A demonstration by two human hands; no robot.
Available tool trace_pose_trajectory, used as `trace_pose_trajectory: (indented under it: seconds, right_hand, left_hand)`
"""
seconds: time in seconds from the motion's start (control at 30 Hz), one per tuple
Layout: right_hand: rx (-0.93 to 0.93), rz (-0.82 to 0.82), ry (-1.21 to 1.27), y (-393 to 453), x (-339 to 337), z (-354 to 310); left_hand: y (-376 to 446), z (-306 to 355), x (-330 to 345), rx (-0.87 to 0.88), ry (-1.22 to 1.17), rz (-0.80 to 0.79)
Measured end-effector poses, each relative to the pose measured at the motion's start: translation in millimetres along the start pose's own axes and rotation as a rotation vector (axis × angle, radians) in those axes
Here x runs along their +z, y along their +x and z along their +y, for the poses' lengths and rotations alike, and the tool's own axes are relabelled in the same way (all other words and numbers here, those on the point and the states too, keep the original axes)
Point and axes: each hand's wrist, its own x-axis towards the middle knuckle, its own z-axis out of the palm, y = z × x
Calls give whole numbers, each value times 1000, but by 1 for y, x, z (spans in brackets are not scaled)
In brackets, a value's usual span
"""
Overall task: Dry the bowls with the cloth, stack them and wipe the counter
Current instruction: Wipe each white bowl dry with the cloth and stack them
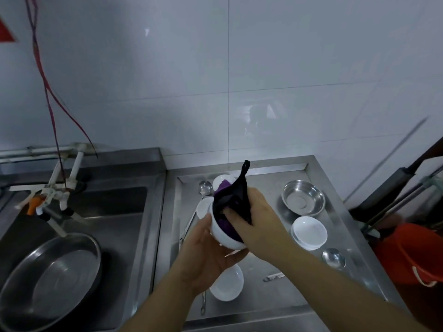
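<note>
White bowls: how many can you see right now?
5, perhaps more hidden behind the hands: one held in the left hand being dried, two behind it at the back, one right, one near front.

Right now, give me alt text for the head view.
The left hand holds a white bowl above the steel counter while the right hand presses a purple and black cloth inside it. More white bowls, a steel bowl and ladles lie around.
</note>
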Motion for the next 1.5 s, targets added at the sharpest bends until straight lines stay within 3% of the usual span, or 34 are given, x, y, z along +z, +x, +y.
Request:
trace_pose_trajectory:
  seconds: [0.1,0.3,0.43,0.5,0.6,0.67,0.8,1.0,1.13,1.37,1.5]
  right_hand:
    - [1,-156,-30,-1,-19,-10]
    - [-190,-316,-388,6,-51,-30]
    - [-458,-396,-527,6,-60,-35]
    - [-603,-384,-590,2,-62,-35]
    - [-689,-233,-655,3,-60,-29]
    - [-612,-161,-625,6,-55,-29]
    - [-241,-71,-571,14,-45,-38]
    - [111,-237,-454,23,-47,-44]
    - [280,-289,-118,16,-49,-45]
    - [351,-108,430,5,-32,-42]
    - [193,108,186,7,-20,-50]
  left_hand:
    - [-2,0,-2,11,-15,-9]
    - [-5,2,6,35,-45,-94]
    - [-8,4,11,-7,-15,-200]
    - [-10,4,12,-6,2,-231]
    - [-13,5,20,21,-35,-283]
    - [-12,7,27,53,-50,-265]
    - [-7,20,31,219,121,-124]
    - [-11,33,24,279,300,-117]
    - [-18,31,21,227,314,-180]
    - [-23,23,23,172,154,-226]
    - [-22,21,35,169,61,-211]
